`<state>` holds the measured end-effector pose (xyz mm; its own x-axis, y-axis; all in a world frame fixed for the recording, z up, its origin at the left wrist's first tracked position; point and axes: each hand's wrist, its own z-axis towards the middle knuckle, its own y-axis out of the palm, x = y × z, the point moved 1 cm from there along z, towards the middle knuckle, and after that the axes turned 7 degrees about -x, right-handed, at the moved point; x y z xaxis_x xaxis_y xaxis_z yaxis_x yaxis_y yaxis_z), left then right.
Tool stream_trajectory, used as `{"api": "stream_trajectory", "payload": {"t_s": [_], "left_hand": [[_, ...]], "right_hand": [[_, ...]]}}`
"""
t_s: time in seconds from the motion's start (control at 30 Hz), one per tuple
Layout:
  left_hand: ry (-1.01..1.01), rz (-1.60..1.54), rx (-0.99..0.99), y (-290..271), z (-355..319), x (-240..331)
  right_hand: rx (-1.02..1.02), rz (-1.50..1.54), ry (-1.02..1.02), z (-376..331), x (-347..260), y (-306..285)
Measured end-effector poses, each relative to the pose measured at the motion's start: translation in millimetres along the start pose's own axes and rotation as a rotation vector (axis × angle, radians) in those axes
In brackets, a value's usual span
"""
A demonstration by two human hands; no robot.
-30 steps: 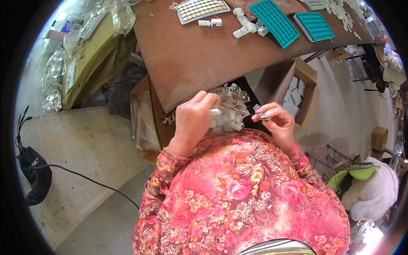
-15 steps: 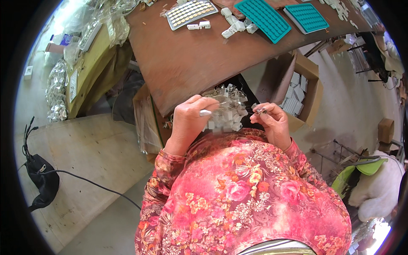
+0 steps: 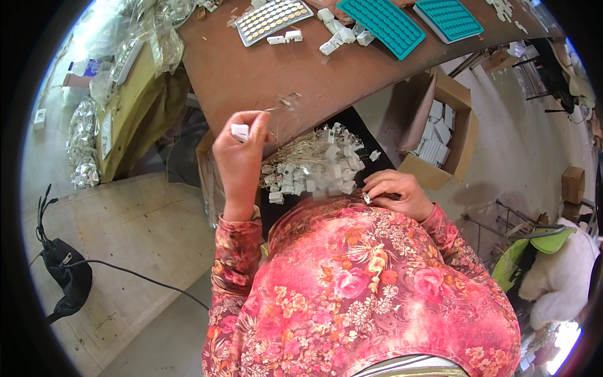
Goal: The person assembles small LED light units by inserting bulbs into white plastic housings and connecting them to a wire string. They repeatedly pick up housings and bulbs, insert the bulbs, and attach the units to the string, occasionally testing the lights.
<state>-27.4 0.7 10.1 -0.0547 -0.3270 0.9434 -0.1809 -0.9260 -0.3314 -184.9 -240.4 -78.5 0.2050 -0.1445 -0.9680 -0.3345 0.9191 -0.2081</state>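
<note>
1. White block: located in the left hand, showing at its upper side, between thumb and curled fingers.
2. Left hand: fingers closed, gripping the white block. It is raised, back of the wrist toward the wearer, near the edge of the brown table.
3. Blurred fragment: just beyond the left fingertips and to their right, seen against the brown table; its nature cannot be told.
4. Right hand: lower than the left and well apart from it, close to the floral garment. Thumb and fingers are closed on a small shiny piece, whose details are too small to tell.
5. Pile of small white parts: between the two hands, with thin pale wires tangled at its left side, nearest the left hand. A black surface shows beneath and behind it.
6. Cardboard box: beyond the right hand and to its right, open, containing white pieces.
7. Tray of round cream pieces: on the brown table, beyond the left hand and slightly to its right.
8. Teal trays: on the same table, far beyond the right hand; loose white pieces lie beside the nearer one.
</note>
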Motion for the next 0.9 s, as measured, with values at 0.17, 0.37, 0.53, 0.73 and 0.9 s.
{"api": "stream_trajectory", "payload": {"t_s": [0.17,0.37,0.53,0.73,0.9], "left_hand": [[0.051,0.362,0.031,-6,18,-12],[0.215,0.647,0.092,2,19,-18],[0.206,0.696,0.105,11,20,-14],[0.093,0.518,0.063,8,21,-12],[0.053,0.094,0.013,1,24,-13]], "right_hand": [[-0.070,-0.197,0.035,-3,6,1],[0.051,-0.193,0.112,-17,11,4],[0.078,-0.422,0.097,-27,17,-8],[0.510,-0.261,0.184,39,-7,-46],[0.470,-0.157,-0.038,128,-58,-36]]}}
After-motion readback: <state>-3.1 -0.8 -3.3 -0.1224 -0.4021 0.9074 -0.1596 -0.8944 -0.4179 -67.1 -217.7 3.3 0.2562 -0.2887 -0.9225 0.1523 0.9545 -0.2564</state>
